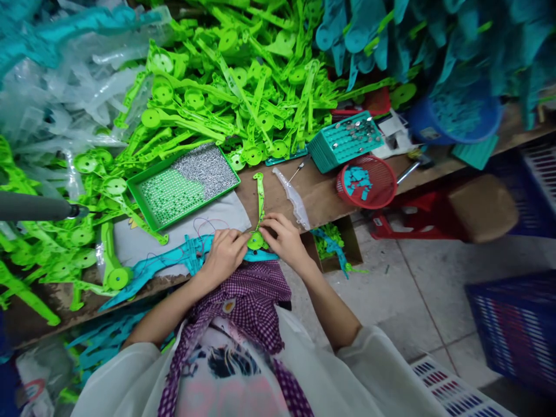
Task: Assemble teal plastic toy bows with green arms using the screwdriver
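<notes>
While the purple apron is lying just below the green disc, the long blue piece is running under it and out to its left, its far left end slanting back towards the body. At the disc's left edge, the left hand is curling its fingers; at its right edge, the right hand is bending its own inward. Whether either is really pinching or merely steadying, I cannot tell. Now the key line: the green strip is pointing straight away from the body, its foot at the disc, its long axis lying crosswise to the blue piece. The right fingertips are sitting nearer that foot, so they seem better placed to guide it; fingers are hiding any join. Right of the disc and beyond, a clear piece is lying aslant; farther out, a green pile is looming.
</notes>
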Action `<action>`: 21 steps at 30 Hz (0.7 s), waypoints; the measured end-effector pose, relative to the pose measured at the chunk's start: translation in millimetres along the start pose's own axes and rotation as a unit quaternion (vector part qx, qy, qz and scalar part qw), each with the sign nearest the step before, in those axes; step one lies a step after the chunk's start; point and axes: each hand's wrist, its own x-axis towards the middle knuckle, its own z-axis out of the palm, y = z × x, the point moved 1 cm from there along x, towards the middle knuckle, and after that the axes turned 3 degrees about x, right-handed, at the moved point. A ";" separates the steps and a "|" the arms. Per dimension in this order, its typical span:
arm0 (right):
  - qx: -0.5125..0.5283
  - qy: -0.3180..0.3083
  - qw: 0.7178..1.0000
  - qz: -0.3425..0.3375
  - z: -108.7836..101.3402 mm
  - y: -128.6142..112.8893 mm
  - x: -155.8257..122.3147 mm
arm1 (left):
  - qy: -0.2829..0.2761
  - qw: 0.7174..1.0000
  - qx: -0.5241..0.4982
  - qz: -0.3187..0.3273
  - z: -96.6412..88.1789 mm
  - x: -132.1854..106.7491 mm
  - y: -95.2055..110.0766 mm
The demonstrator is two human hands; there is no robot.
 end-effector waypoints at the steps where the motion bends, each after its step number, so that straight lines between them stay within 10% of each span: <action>1: -0.006 -0.015 1.000 0.002 -1.8 -1.7 2.8 | -0.002 1.000 0.000 -0.004 -0.1 -0.1 0.0; 21: 0.009 -0.166 0.980 0.105 -14.6 -3.3 31.1 | -0.112 0.992 -0.050 -0.011 -12.5 0.5 -6.2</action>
